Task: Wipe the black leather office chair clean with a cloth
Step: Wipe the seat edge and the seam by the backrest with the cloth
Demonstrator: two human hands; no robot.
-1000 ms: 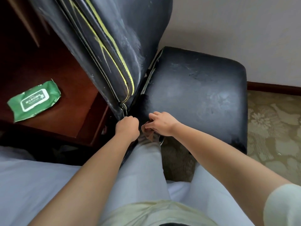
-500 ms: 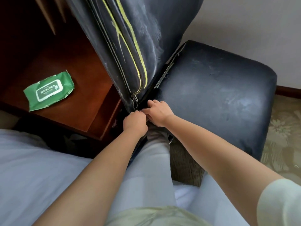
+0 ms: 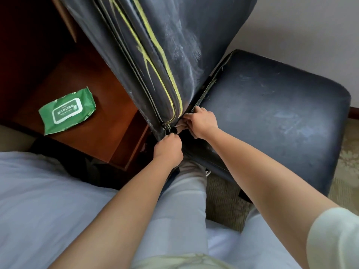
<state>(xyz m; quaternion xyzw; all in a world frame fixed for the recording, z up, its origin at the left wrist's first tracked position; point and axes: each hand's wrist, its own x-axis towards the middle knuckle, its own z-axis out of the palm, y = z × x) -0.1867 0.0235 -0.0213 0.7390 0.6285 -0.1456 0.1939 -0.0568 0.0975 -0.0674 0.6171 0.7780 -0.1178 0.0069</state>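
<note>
Hands meet at the black leather office chair (image 3: 272,117) hinge gap: my left hand (image 3: 168,150) is curled, my right hand (image 3: 201,123) pinches perhaps a cloth. Fingers could get caught if the backrest shifts.

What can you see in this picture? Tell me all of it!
chair: 1, black, dusty, centre and right, backrest tilted
wipes pack: 1, green, on the desk
desk: 1, reddish brown, left
bed: 1, white, lower left
carpet: 1, beige patterned, under the chair
wall: 1, pale, top right
left hand: 1, fingers curled, at the backrest's bottom corner
right hand: 1, at the gap between seat and backrest; what it holds is unclear
</note>
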